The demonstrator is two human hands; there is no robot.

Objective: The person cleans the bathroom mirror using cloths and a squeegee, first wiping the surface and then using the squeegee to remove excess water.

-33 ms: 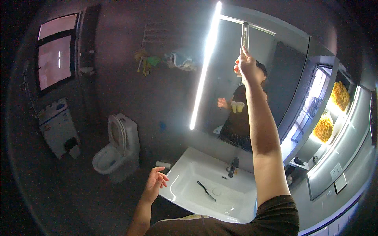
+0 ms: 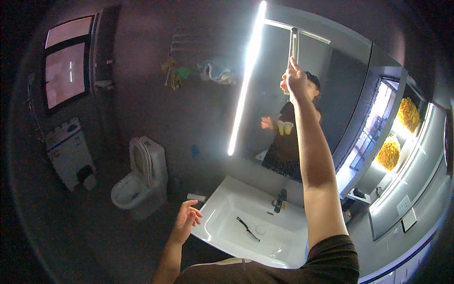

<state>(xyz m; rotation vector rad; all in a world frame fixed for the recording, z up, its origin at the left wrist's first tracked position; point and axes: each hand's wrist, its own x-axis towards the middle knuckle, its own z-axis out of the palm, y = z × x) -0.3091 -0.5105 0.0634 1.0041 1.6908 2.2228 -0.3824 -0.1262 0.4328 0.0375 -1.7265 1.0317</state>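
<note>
My right hand (image 2: 296, 81) reaches up with its fingers wrapped round the pale handle of a squeegee (image 2: 294, 40). The squeegee's long straight blade lies across the upper part of the mirror (image 2: 326, 109). Part of the grip is hidden behind my fingers. My left hand (image 2: 185, 221) hovers at the left front corner of the white sink (image 2: 215, 213), fingers loosely bent and apart, holding nothing. Inside the basin lies a thin black stick-like tool (image 2: 248, 229), its kind unclear, beside the round drain (image 2: 260, 230). My reflection shows in the mirror behind my right forearm.
A black faucet (image 2: 280, 200) stands at the sink's back. A bright light strip (image 2: 246, 85) runs along the mirror's left edge. To the left are a toilet (image 2: 144, 175) with its lid up and a white cabinet (image 2: 72, 154). Yellow flower-like balls (image 2: 388, 154) sit on the right.
</note>
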